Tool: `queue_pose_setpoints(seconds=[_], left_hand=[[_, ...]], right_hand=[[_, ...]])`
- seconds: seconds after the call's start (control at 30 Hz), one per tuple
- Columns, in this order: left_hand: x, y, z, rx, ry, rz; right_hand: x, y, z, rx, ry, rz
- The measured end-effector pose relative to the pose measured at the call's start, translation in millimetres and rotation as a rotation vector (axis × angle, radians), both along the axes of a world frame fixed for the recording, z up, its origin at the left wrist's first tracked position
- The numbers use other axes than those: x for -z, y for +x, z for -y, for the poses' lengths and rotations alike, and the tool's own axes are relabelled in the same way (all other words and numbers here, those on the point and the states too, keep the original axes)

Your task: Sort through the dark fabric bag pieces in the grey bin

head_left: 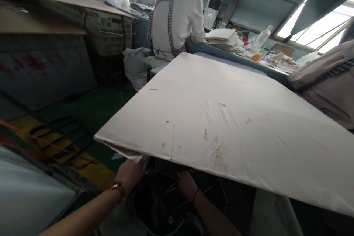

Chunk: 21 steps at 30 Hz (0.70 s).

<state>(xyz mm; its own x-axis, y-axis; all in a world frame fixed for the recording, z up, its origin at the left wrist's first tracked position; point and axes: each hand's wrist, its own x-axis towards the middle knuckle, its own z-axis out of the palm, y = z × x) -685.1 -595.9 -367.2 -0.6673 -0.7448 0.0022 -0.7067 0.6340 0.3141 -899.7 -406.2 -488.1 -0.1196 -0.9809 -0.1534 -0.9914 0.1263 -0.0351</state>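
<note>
A large board covered in pale, stained sheeting (193, 118) spreads out before me, its front left corner frayed and slightly lifted. My left hand (131, 173), with a bracelet at the wrist, is closed just under that frayed edge; whatever its fingers grip is hidden. Below the front edge, in shadow, my right hand (187, 186) has its fingers curled in against dark fabric with pale lines (166, 199) over my lap. What it holds, if anything, I cannot make out.
Ahead, a person in a white top (174, 18) sits at a long bench. A pink sleeve (329, 77) borders the right. Paper stacks (221, 37) and a bottle (262, 38) lie on the bench. A plastic crate (110, 33) stands left, above the green floor (83, 107).
</note>
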Motion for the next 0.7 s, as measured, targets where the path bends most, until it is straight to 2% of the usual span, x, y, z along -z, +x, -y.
queue_pose_setpoints(seconds=[0.1,0.17,0.3,0.4,0.47,0.6,0.7], left_hand=[[0.7,0.5,-0.7,0.010,-0.013,0.003],[2.0,0.6,-1.3,0.010,-0.027,-0.006],[5.5,0.2,-0.7,0.011,-0.052,-0.024],[6.9,0.3,1.6,0.011,-0.023,-0.032],[6.2,0.8,2.7,0.012,-0.007,-0.039],[2.7,2.1,2.5,0.039,0.004,-0.040],[2.0,2.6,1.7,0.036,0.005,-0.020]], right_hand=[[15.8,2.1,-20.6,-0.011,0.038,-0.045],[18.9,2.9,-24.0,-0.018,0.051,-0.073],[4.9,4.8,-22.2,-0.066,0.088,-0.112],[-23.0,9.7,-43.0,-0.121,0.095,-0.117],[-49.0,11.8,-70.0,-0.067,0.103,-0.066],[-106.8,2.3,-124.6,0.332,-0.003,0.233],[-133.4,-11.2,-134.2,0.509,-0.208,0.422]])
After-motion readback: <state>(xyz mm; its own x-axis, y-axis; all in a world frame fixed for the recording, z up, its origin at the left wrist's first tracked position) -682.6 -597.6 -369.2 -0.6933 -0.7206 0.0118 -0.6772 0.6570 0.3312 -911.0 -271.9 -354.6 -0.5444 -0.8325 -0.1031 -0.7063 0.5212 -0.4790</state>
